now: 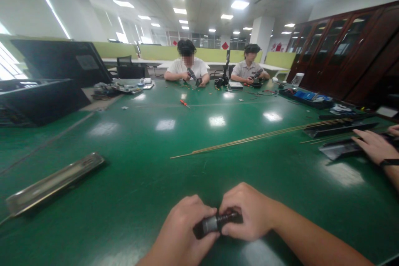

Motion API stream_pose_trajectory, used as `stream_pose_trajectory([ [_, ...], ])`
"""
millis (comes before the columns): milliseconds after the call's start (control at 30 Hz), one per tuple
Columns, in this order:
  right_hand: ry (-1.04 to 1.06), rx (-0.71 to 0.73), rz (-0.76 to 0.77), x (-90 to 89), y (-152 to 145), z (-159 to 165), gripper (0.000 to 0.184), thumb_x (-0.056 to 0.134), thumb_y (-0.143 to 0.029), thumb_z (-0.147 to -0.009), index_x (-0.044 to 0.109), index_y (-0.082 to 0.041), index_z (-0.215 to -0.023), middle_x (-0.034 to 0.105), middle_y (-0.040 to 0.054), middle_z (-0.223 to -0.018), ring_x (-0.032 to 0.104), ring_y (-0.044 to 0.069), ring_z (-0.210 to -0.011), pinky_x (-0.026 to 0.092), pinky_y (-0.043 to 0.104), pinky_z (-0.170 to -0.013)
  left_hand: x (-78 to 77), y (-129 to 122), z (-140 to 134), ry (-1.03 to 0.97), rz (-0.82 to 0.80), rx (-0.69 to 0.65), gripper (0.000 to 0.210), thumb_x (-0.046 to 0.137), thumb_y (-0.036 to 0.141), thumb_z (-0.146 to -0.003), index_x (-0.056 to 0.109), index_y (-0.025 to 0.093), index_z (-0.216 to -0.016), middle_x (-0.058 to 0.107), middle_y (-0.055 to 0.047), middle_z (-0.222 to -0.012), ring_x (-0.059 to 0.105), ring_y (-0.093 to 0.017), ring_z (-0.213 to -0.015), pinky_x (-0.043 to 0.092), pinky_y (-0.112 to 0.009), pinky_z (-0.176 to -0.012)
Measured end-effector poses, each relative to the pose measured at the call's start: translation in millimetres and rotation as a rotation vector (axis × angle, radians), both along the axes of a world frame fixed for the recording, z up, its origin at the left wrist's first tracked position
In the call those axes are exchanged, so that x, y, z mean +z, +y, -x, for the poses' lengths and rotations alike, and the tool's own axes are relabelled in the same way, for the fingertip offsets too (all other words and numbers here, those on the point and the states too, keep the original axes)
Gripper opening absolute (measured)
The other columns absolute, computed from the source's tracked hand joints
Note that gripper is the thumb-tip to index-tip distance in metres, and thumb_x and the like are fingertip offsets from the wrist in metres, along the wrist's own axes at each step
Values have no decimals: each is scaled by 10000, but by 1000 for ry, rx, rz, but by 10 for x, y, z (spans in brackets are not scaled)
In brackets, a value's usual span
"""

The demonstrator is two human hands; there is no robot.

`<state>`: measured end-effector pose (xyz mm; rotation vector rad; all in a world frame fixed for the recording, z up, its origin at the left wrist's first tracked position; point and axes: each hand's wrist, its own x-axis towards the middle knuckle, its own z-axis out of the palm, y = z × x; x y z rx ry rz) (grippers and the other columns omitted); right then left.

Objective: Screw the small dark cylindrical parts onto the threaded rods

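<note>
A small black device with a greyish band and a ribbed round neck is held low over the green table, near its front edge. My left hand wraps round its left end, thumb along the top. At the other end, the fingers of my right hand close on the ribbed neck and the dark part beyond it. Both hands partly cover the device, and blur hides its exact kind. Its body lies roughly level, tilted slightly up to the right.
On the green table lie a long metal tray, thin brass-coloured rods and an orange screwdriver. A co-worker's hand rests on black channels at right. Two people sit opposite. A black case stands left.
</note>
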<state>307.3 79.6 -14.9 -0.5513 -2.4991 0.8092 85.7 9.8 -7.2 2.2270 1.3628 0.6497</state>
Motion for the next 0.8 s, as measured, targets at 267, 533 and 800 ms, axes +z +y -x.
stream_pose_trajectory([
  [267, 26, -48, -53, -7, -6, 12, 120, 651, -273, -762, 715, -180, -802, 670, 2, -666, 584, 137, -578, 403, 238, -574, -101, 7, -4, -49, 50, 119, 329, 766, 217, -754, 742, 347, -1055, 774, 63, -986, 722, -180, -900, 530, -286, -820],
  [533, 9, -52, -72, -2, -3, 19, 127, 673, -287, -819, 742, -183, -844, 704, 9, -705, 607, 130, -605, 409, 231, -603, -130, 39, 43, -79, -44, 108, 392, 788, 196, -747, 736, 353, -1103, 772, 59, -954, 720, -166, -859, 545, -260, -775],
  [800, -37, -45, -88, -21, 5, 17, 144, 656, -293, -844, 746, -181, -852, 703, 12, -708, 605, 129, -612, 404, 231, -601, -131, 29, 30, -71, 8, 133, 395, 793, 194, -747, 738, 358, -1102, 769, 61, -969, 714, -168, -883, 534, -268, -793],
])
